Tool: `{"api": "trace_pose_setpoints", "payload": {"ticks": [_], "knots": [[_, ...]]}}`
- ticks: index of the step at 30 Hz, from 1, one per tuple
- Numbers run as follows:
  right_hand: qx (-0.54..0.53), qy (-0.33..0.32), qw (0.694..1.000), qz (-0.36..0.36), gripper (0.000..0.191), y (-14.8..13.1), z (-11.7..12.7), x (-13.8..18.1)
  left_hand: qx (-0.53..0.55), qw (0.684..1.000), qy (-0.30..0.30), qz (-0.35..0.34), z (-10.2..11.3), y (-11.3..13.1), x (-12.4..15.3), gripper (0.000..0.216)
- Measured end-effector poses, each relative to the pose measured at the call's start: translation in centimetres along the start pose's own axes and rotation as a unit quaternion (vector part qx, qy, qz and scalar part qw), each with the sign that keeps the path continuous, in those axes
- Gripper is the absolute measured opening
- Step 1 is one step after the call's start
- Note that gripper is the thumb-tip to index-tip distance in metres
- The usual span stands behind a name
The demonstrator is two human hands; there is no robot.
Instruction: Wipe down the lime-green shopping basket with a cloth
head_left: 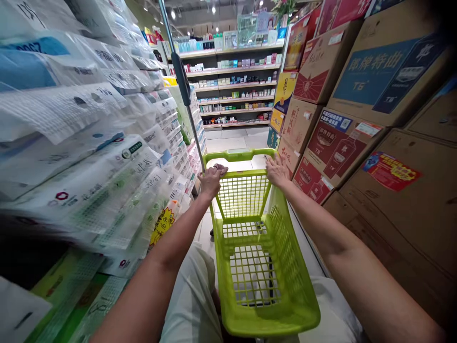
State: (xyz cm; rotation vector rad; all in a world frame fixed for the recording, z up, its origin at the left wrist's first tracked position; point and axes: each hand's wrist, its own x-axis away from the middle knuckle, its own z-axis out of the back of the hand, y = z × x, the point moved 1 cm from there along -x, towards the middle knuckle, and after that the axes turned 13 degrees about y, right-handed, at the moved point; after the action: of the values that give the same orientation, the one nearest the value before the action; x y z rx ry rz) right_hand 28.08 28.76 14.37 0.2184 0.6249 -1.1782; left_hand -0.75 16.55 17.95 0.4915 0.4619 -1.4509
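Gripping the far end of a green shopping basket (267,326): with the left hand (210,182) closed at the left corner, close beside a thin metal pole (194,131), and with the right hand (277,170) folded over the right corner. Having the basket between two light trouser legs (189,295), and also between stacked white packs (93,190) at the left and cardboard boxes (378,66) at the right. Facing shelves (235,71). Impossible to identify clearly a small purplish thing (221,168) by the left hand.
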Motion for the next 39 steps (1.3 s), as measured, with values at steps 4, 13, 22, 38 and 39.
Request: {"api": "trace_pose_setpoints", "payload": {"ticks": [4,13,22,38,39], "knots": [[0.007,-0.012,0.998,-0.053,0.058,-3.9,-0.4,1.4,-0.020,0.999,-0.005,0.048,1.0,-0.5,1.1,0.052],[-0.142,-0.076,0.987,-0.017,0.078,-8.3,-2.2,2.3,-0.047,0.995,0.027,0.085,2.0,-1.8,3.2,0.049],[-0.125,-0.091,0.988,0.006,0.073,-8.7,-3.9,-0.7,-0.064,0.990,0.028,0.125,2.3,-1.6,3.4,0.051],[-0.160,-0.277,0.947,-0.019,0.057,-18.8,2.4,9.9,0.004,0.999,0.008,-0.046,2.1,-0.4,2.4,0.037],[-0.160,-0.287,0.944,-0.016,0.057,-19.5,3.0,11.9,0.035,0.997,0.037,-0.055,2.0,-0.5,3.8,0.037]]}}
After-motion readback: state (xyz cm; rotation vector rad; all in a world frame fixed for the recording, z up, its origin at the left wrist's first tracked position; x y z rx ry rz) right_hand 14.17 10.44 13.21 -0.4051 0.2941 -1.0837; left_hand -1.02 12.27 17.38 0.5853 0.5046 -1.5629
